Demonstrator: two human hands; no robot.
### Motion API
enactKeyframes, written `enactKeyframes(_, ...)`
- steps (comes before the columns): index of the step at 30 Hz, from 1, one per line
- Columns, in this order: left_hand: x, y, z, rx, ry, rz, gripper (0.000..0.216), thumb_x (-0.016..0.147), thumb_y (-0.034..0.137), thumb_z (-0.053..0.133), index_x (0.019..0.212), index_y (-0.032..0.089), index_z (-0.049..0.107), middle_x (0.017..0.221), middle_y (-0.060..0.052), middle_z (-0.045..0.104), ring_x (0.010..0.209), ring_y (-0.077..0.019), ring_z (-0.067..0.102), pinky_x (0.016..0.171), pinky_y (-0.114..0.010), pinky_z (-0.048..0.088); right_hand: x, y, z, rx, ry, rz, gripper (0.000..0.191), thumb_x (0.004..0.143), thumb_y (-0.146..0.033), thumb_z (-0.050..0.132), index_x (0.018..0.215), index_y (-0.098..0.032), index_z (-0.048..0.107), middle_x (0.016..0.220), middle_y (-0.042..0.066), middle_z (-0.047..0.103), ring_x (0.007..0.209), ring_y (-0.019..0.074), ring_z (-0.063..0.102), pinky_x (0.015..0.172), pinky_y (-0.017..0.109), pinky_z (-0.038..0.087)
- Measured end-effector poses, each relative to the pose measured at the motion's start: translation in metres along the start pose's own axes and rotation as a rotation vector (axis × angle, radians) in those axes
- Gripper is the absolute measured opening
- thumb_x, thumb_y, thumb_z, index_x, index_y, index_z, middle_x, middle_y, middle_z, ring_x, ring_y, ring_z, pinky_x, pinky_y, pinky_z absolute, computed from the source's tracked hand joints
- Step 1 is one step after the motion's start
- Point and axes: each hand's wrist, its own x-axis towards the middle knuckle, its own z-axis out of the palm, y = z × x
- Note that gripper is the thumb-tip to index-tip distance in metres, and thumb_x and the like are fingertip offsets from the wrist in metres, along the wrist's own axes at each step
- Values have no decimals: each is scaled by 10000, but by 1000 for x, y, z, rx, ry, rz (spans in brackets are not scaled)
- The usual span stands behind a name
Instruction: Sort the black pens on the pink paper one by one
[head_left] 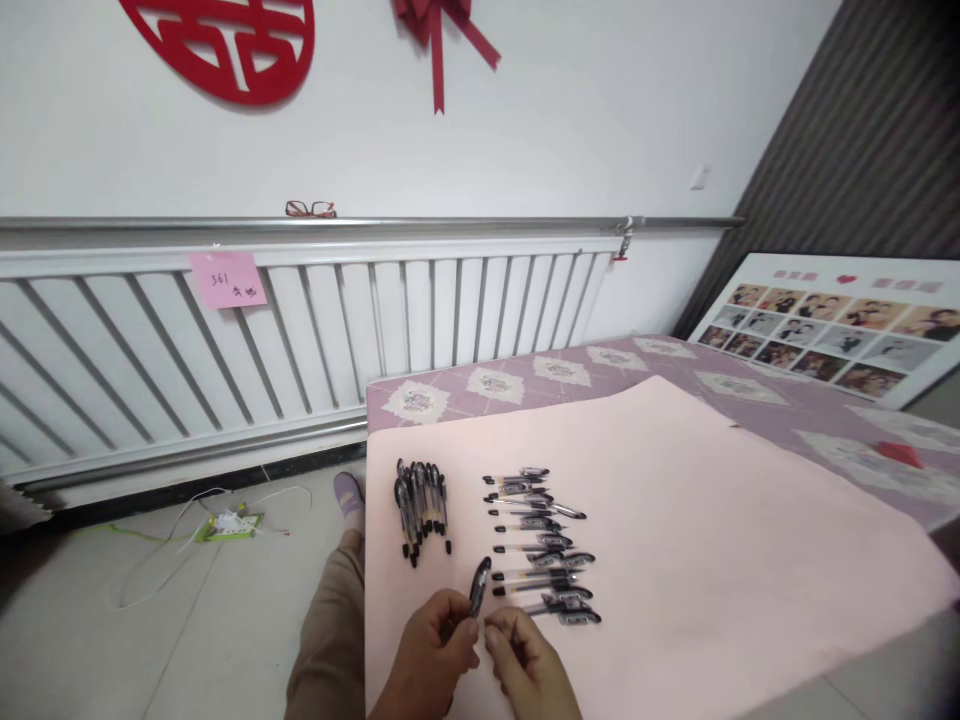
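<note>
My left hand (pixel 435 650) pinches a black-capped pen (pixel 480 585) between thumb and fingers, its capped end pointing up and away. Beside it, my right hand (pixel 531 668) is closed, thumb against fingertips; anything in that pinch is too small or hidden to name. Ahead of my left hand lies a bunch of capped pens (pixel 421 505), clear-barrelled with black ends. A loose column of pens and black caps or clips (pixel 541 548) lies to the right, just beyond my right hand. All rest on a pale pink sheet (pixel 675 560).
A purple patterned cloth (pixel 517 385) shows beneath the sheet. Behind stands a white radiator (pixel 420 310) with a pink note (pixel 229 280). Glasses (pixel 310 209) sit on the pipe. A photo board (pixel 832 325) leans at right; a power strip (pixel 229 526) with cables lies on the floor.
</note>
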Motion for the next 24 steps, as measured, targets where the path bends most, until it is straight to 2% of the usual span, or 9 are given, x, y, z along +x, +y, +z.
enactKeyframes(3,-6,5,7,193,-18,81,55,727,203,495,733,172,539,566,45,499,497,-97,461,498,-209,362,-3,-9,-7,137,47,88,288,738,-501,540,766,-215,529,567,-62,441,510,115,420,481,217,362)
enactKeyframes(7,-13,12,10,475,-8,222,57,727,181,504,727,182,561,658,13,544,562,-112,480,537,-217,363,-7,-12,-9,213,86,73,321,700,-509,595,646,-206,504,526,-76,421,479,94,390,472,205,343)
enactKeyframes(10,-16,16,10,582,-17,279,73,742,195,506,747,191,579,706,-4,574,621,-133,512,574,-227,372,-6,-11,-15,206,127,50,328,694,-513,606,641,-201,520,516,-74,433,485,97,397,478,210,341)
enactKeyframes(14,-19,16,8,600,-14,233,80,743,205,504,722,193,580,654,9,567,582,-129,498,543,-226,348,-3,-11,-34,254,252,51,337,705,-509,607,602,-207,499,486,-73,438,477,99,400,483,218,350)
enactKeyframes(18,-19,12,9,522,-25,153,78,728,206,507,700,185,577,576,32,524,502,-107,443,480,-211,315,-4,-19,-47,430,295,117,268,668,-437,676,662,-199,552,534,-59,498,505,100,444,492,213,378)
enactKeyframes(21,-19,11,11,484,-20,165,100,721,197,513,749,183,609,602,29,546,515,-104,453,490,-204,330,-9,-26,-45,624,275,187,273,626,-375,723,788,-215,572,630,-50,566,559,100,500,522,203,416)
enactKeyframes(24,-20,12,11,471,-48,187,174,736,189,495,839,181,635,659,13,577,559,-108,485,529,-201,363,-14,-31,-40,707,212,210,270,647,-316,715,848,-249,549,657,-61,577,603,96,518,518,177,420)
